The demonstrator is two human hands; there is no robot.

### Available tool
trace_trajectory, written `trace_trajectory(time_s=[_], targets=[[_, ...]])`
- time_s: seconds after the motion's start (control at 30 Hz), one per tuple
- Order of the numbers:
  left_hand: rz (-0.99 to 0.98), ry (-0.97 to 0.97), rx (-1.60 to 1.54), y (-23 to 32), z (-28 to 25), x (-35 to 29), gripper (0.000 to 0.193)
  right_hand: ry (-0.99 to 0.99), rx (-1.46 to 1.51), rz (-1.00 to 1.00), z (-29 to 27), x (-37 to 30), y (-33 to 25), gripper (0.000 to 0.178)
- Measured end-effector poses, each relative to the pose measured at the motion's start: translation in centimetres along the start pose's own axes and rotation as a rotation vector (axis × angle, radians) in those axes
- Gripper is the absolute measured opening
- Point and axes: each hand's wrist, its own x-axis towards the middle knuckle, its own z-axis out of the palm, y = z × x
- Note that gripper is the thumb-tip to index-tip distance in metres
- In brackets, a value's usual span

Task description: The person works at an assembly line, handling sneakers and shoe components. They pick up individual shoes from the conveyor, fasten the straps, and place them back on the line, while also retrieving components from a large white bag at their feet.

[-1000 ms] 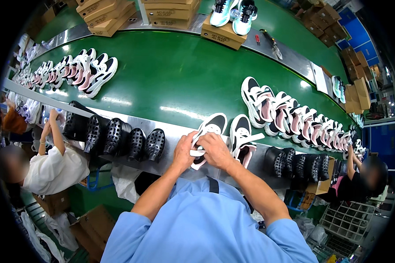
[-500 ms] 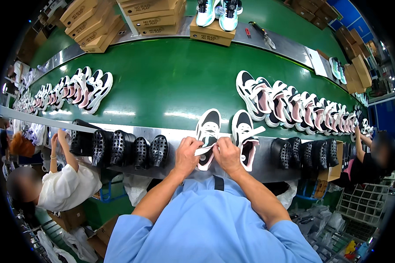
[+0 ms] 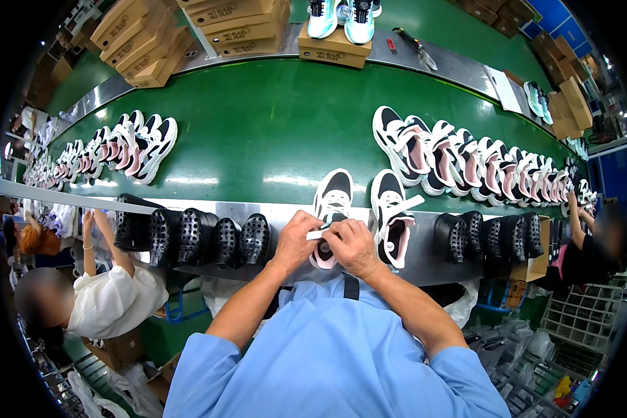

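Observation:
In front of me a black-and-white sneaker (image 3: 335,187) with a pink lining stands toe away on the metal edge of the table. Over its opening, my left hand (image 3: 297,241) and my right hand (image 3: 354,248) meet, fingers closed around a white strap (image 3: 315,235) of the shoe. The strap's end sticks out to the left; my fingers cover the rest. Close by on the right is a matching sneaker (image 3: 389,187), its white strap (image 3: 405,205) loose and pointing out to the right. Neither hand touches that one.
Rows of similar sneakers line the green table on the left (image 3: 161,150) and right (image 3: 397,139). Black studded shoe lasts (image 3: 255,238) stand along the near edge, with more lasts (image 3: 453,237) at right. Shoe boxes (image 3: 334,50) sit at the back. Co-workers' arms reach in from both sides.
My right hand has moved left over the shoe's opening, close against my left hand. The strap's end now points left between my fingers. The view has shifted slightly.

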Motion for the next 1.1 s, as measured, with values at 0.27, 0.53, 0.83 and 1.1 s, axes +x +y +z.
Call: trace_trajectory(time_s=[0.27,0.53,0.83,1.1], targets=[[0.120,-0.104,0.352,-0.3,-1.3,-0.1,0.025,0.211,0.318,0.752,-1.8,-0.8,1.1,0.019],[0.403,-0.208,0.483,4.7,1.2,3.2,0.020,0.238,0.555,0.994,-1.4,-1.1,2.0,0.027],[0.509,-0.419,0.501,4.2,0.8,0.3,0.023,0.209,0.706,1.119,-2.6,-0.9,1.5,0.018],[-1.023,-0.409,0.036,2.8,1.2,-3.5,0.085,-0.174,0.963,0.882,-2.2,0.6,3.2,0.056]])
